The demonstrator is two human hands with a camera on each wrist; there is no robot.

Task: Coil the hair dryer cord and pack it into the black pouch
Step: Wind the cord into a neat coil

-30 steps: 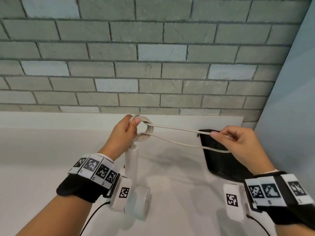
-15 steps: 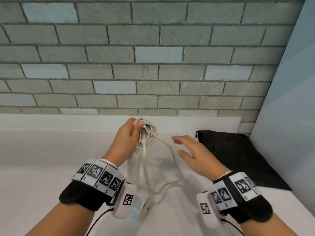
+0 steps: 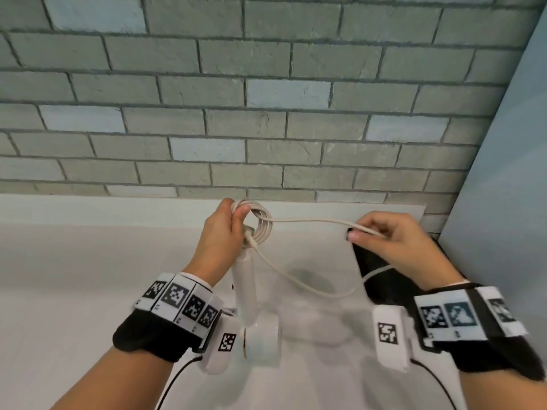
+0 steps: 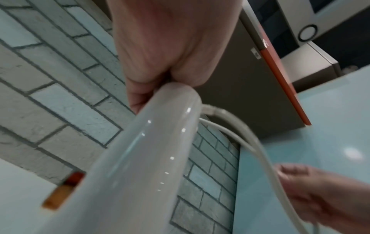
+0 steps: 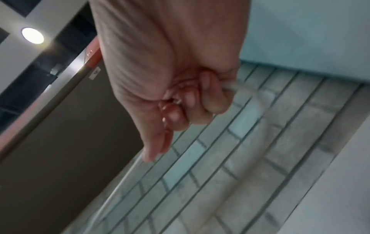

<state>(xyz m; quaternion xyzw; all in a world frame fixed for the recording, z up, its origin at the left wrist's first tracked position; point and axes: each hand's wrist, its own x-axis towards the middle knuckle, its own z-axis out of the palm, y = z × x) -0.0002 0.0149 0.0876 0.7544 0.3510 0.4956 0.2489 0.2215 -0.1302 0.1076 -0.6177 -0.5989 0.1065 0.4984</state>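
Observation:
A white hair dryer [image 3: 247, 294] stands head down on the white counter, its handle [image 4: 140, 158] pointing up. My left hand [image 3: 220, 229] grips several coiled loops of the white cord [image 3: 260, 223] at the handle's top end. From the coil one strand of cord runs right to my right hand [image 3: 384, 235], which pinches it between thumb and curled fingers above the black pouch [image 3: 373, 264]. A slack loop of the cord sags below between the handle's end and that hand. Most of the pouch is hidden behind my right hand and wrist.
A grey brick wall [image 3: 236, 113] rises behind the white counter [image 3: 74, 291]. A pale blue panel [image 3: 509, 173] closes off the right side just beyond the pouch. Both wrists carry black bands with white camera units.
My right hand, which had let the cord go and moved toward the coil, has taken a new section and drawn it out to the right over the pouch. The left hand keeps the coil.

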